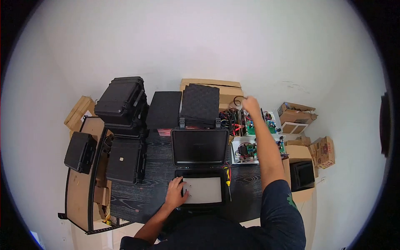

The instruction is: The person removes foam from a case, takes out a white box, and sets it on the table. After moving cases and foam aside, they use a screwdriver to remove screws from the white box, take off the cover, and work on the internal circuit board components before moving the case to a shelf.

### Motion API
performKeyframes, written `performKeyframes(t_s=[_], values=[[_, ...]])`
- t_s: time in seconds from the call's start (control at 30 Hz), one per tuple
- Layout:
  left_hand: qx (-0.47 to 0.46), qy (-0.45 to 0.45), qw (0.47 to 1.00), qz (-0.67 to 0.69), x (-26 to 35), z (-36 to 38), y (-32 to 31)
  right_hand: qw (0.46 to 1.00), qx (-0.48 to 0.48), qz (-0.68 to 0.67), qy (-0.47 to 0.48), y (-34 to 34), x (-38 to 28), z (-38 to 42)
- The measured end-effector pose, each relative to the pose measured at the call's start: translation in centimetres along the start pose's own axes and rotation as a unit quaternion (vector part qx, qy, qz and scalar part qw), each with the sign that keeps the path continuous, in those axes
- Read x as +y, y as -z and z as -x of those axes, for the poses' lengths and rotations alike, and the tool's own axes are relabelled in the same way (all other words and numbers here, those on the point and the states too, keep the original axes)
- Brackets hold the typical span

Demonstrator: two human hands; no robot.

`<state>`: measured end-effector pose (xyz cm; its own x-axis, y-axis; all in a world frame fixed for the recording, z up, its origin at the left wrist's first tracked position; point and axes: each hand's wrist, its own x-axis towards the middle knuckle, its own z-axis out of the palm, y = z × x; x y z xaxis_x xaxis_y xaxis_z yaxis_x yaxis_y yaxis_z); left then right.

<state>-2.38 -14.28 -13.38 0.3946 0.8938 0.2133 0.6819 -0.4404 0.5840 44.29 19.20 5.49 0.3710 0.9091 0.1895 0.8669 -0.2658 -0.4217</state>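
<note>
In the head view, a black hard case (200, 146) lies open before me, its lid tipped back. A light grey panel (205, 189) fills its base, with small dark spots near the left side. My left hand (176, 193) rests on the left rim and the panel's edge, fingers spread. Far out to the right, my right hand (251, 104) is raised and closed on a thin dark loop (238, 101) that looks like cable. Below that hand are tangled wires (229, 120) and green circuit boards (262, 127) in white housings. A yellow-handled screwdriver (228, 183) lies right of the case.
Black hard cases (121, 98) are stacked on the left, with a smaller case (80, 152) on a shelf beside them. Black foam sheets (201, 104) stand behind the open lid. Cardboard boxes (323, 152) stand at the right, and a white wall rises behind.
</note>
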Motion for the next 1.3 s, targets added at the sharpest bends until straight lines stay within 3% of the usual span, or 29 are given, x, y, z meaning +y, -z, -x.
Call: performKeyframes(t_s=[0.07,0.17,0.27,0.37,0.47,0.6,0.9,1.07,1.13,1.2,1.3], values=[[-0.003,0.002,1.000,0.003,0.1,0.0,0.1,0.990,-0.091,-0.099,-0.041,-3.0,1.4,0.7],[-0.017,0.008,1.000,-0.003,-0.1,0.0,0.0,0.951,-0.076,-0.275,-0.117,-7.6,2.0,2.6],[0.018,-0.009,1.000,-0.018,0.6,-0.2,0.4,0.981,-0.011,-0.190,0.047,-13.3,4.8,3.6],[0.053,0.013,0.998,-0.001,0.5,0.1,0.3,0.982,-0.102,-0.118,0.105,-11.6,2.6,7.2],[0.072,0.026,0.995,-0.069,0.6,1.1,0.2,0.971,-0.031,-0.089,0.220,-12.4,2.6,8.8],[-0.012,0.109,0.983,-0.144,1.9,1.2,1.8,0.964,-0.052,-0.025,0.259,-11.2,2.4,10.0],[-0.150,0.208,0.933,-0.253,2.4,1.3,1.7,0.923,0.201,-0.286,0.163,-5.5,1.6,18.3],[-0.185,0.219,0.933,-0.217,3.4,-0.3,3.4,0.929,0.154,-0.318,0.111,-7.3,1.0,27.5],[-0.156,0.210,0.949,-0.177,4.4,-0.9,4.7,0.920,0.019,-0.382,0.080,-8.0,-0.4,32.0],[-0.145,0.195,0.966,-0.085,5.9,-1.8,6.6,0.902,-0.153,-0.388,0.107,-7.8,-2.0,35.5],[-0.146,0.172,0.966,0.131,7.5,-3.3,8.6,0.821,-0.247,-0.496,0.140,-6.2,-5.8,40.2]])
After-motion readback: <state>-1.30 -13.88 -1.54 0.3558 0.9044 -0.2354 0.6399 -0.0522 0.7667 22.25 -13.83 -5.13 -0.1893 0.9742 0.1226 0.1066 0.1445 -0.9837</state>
